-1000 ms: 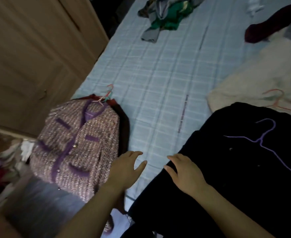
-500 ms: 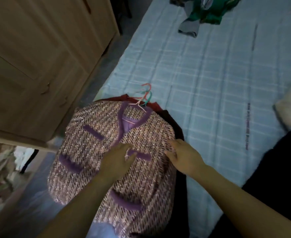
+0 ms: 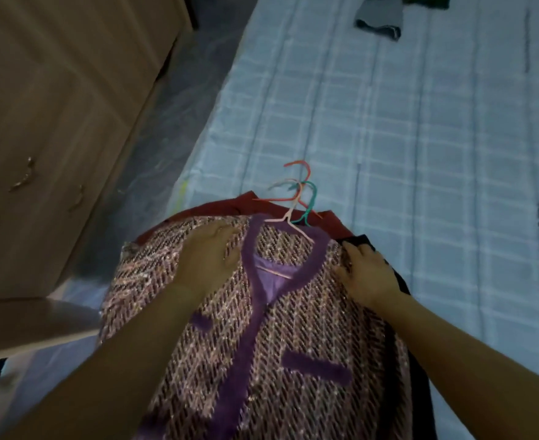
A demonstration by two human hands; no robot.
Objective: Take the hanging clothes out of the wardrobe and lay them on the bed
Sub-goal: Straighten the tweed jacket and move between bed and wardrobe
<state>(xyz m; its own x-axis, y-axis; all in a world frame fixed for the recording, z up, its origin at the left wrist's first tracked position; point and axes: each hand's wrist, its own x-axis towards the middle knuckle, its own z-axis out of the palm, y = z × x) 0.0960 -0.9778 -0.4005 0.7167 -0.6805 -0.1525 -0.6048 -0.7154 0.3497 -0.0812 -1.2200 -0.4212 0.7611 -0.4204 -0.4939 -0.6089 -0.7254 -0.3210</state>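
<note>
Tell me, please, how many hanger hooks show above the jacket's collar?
3: red hook farthest up the bed, pink hook left of it, teal hook on the right. Others may be hidden under the jacket.

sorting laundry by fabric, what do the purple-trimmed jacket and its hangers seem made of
Jacket: looks like chunky woven tweed, a nubby pink-and-dark weave with glinting threads; the purple trim looks fuzzy, perhaps wool. Hangers: thin bent wire, probably plastic-coated, matte pink, green and orange.
</note>
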